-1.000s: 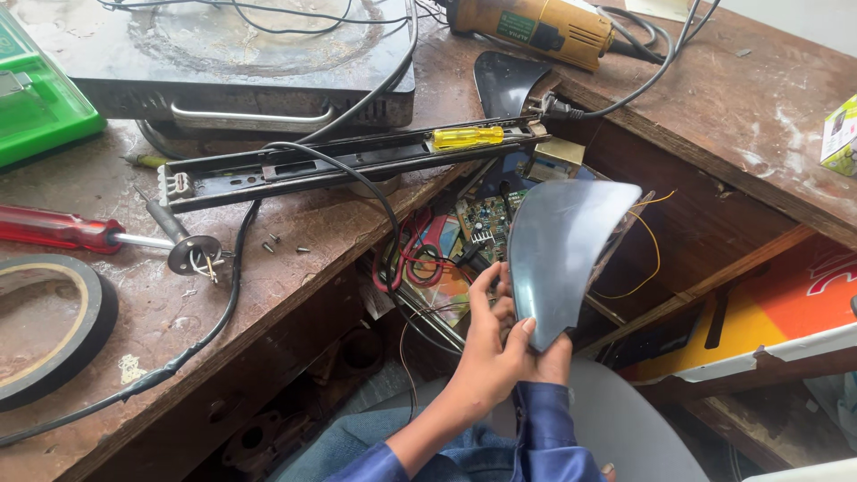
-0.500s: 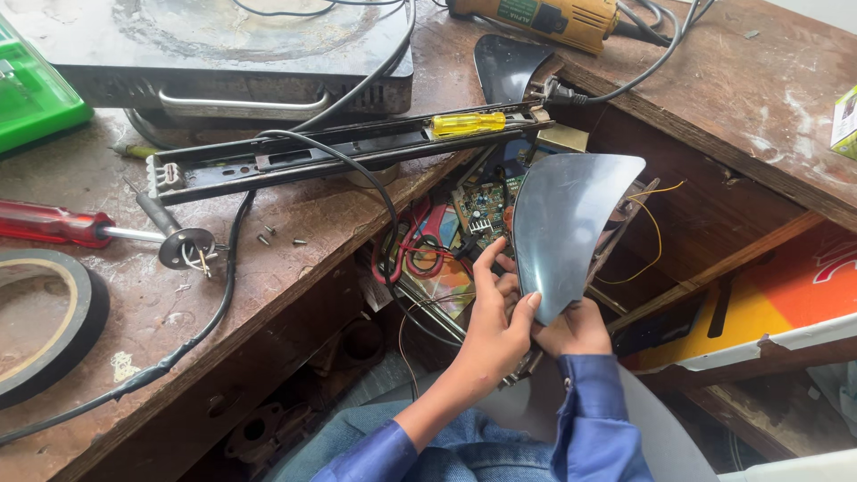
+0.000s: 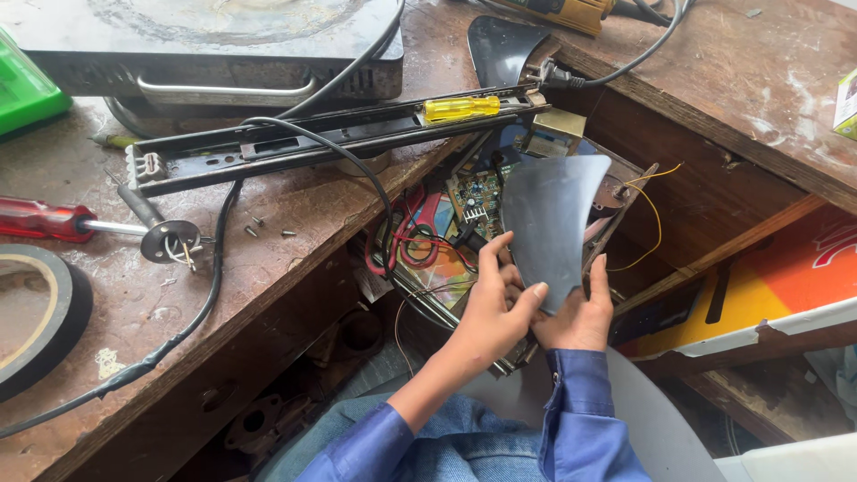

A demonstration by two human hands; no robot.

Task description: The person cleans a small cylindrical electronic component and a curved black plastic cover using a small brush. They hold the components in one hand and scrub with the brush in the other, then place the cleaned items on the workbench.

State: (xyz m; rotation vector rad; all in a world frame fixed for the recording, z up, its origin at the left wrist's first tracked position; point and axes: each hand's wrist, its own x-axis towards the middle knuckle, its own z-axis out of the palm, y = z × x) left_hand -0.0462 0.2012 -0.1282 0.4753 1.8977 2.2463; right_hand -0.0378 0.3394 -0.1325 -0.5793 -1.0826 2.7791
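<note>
Head view shows me both the left hand [image 3: 489, 308] and right hand [image 3: 576, 312] gripping a grey fan blade [image 3: 546, 223] above the open circuit board [image 3: 473, 192], so I judge inspection is in hand, needing steady turning.

A: What's on the bench, top left?
B: Flat dark appliance [image 3: 205, 45] w/ metal handle, green box [image 3: 27, 89] at left edge. Black metal rail [image 3: 303, 143] lies in front, yellow screwdriver [image 3: 461, 108] on its right end.
A: Nearer the front edge?
B: Red-handled screwdriver [image 3: 40, 219], roll of black tape [image 3: 36, 312] below it, few loose screws [image 3: 263, 228] btwn. Black cable [image 3: 196, 312] runs across the wooden worktop [image 3: 268, 268].
A: Right side?
B: Yellow power tool [image 3: 571, 11] at top, orange board [image 3: 786, 277] lower right.
</note>
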